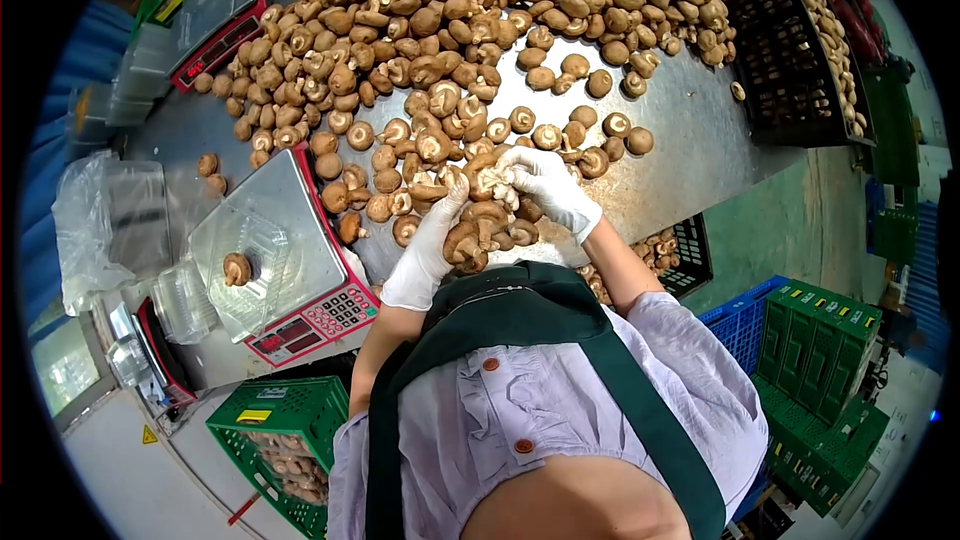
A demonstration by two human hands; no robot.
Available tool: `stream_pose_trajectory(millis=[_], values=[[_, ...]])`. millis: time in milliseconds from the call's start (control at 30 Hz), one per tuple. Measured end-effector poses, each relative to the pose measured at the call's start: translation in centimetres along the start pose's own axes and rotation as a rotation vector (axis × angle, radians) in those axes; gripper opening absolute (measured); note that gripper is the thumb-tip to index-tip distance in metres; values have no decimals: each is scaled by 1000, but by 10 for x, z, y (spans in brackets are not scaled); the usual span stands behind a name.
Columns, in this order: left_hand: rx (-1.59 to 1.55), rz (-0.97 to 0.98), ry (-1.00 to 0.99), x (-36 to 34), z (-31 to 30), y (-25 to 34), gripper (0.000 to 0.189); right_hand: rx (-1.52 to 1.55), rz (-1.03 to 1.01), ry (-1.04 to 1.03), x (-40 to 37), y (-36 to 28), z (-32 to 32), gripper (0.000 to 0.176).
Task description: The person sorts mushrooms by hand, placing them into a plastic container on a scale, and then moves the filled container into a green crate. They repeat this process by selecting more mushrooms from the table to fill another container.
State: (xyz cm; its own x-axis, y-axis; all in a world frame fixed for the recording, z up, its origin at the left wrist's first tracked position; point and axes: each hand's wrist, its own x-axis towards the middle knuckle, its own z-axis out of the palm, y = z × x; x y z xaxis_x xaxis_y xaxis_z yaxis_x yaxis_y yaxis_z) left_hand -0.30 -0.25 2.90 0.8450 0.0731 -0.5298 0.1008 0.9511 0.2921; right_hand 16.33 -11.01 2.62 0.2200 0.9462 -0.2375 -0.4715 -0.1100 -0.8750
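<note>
White gloves cover both my hands, which work close together over loose shiitake mushrooms at the table's near edge. My right hand (550, 190) has its fingers closed on a mushroom (496, 180) whose pale stem side faces up. My left hand (432, 248) is curled with its fingertips against a brown mushroom (428, 188); part of its grip is hidden. Several mushrooms (470, 240) lie stem side up between my wrists. To the left, a red-framed digital scale (325, 245) carries a clear plastic tray (265, 250) with one mushroom (237, 269) in it.
A large mushroom heap (430, 10) covers the far side of the metal table (690, 140). A black crate (785, 50) of mushrooms stands at the right. Another scale (225, 20) sits far left, near clear containers (185, 300). Green crates (815, 350) are stacked lower right.
</note>
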Motion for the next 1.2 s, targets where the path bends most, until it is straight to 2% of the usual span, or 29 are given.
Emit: stream_pose_trajectory(millis=[100, 167, 267, 333, 400, 433, 467, 533, 567, 600, 667, 700, 833, 867, 933, 1033, 1100, 1167, 1200], values=[[117, 3, 3, -1, 0, 0, 54, 137, 49, -5, -1, 6, -6, 24], [88, 6, -2, 2, -1, 2, 55, 405, 52, -39, -3, 12, -8, 27], [72, 23, -29, 1, 5, 1, 55, 554, 46, -118, -5, 16, -12, 28], [36, 7, -5, 0, 5, 0, 54, 504, 100, -60, -7, 7, -15, 15], [46, 25, -18, -3, 5, 1, 54, 558, 42, 26, -5, 13, -21, 9], [55, 41, -34, -4, 6, 1, 54, 351, 116, 126, -9, 6, -25, 11], [64, 57, -52, -4, 6, 2, 54, 350, 114, 126, -11, -1, -27, 11], [64, 93, 16, -2, 3, 0, 50, -401, 82, 135, -13, -11, -28, 13], [60, 106, 27, 0, -3, -1, 48, -494, 98, 83, -10, 0, -44, 11], [57, 119, 37, 0, -2, 1, 47, -494, 97, 82, -10, -2, -39, 11], [113, 163, 52, -3, 5, 2, 47, -497, -48, 315, -10, -6, -25, 10], [168, 205, 67, -4, 10, 2, 46, -520, 51, 347, -10, -14, -20, 11], [351, 359, 65, 2, 14, -3, 51, -689, -76, 191, -7, -25, 15, 18], [352, 359, 65, 1, 15, -3, 51, -837, -122, 225, -6, -25, 22, 20], [456, 423, 111, 0, 15, -3, 53, -904, -297, 242, -4, -16, 23, 20], [333, 394, 90, -5, 12, -1, 56, -973, -400, 230, -3, -10, 21, 18], [273, 364, 89, -5, 12, -2, 56, -920, -413, 219, -1, -7, 19, 18], [422, 486, 94, 2, 11, -9, 60, -868, -425, 213, -1, -6, 18, 18], [422, 486, 93, 1, 13, -10, 60, -854, -407, 212, -1, -6, 18, 17]])
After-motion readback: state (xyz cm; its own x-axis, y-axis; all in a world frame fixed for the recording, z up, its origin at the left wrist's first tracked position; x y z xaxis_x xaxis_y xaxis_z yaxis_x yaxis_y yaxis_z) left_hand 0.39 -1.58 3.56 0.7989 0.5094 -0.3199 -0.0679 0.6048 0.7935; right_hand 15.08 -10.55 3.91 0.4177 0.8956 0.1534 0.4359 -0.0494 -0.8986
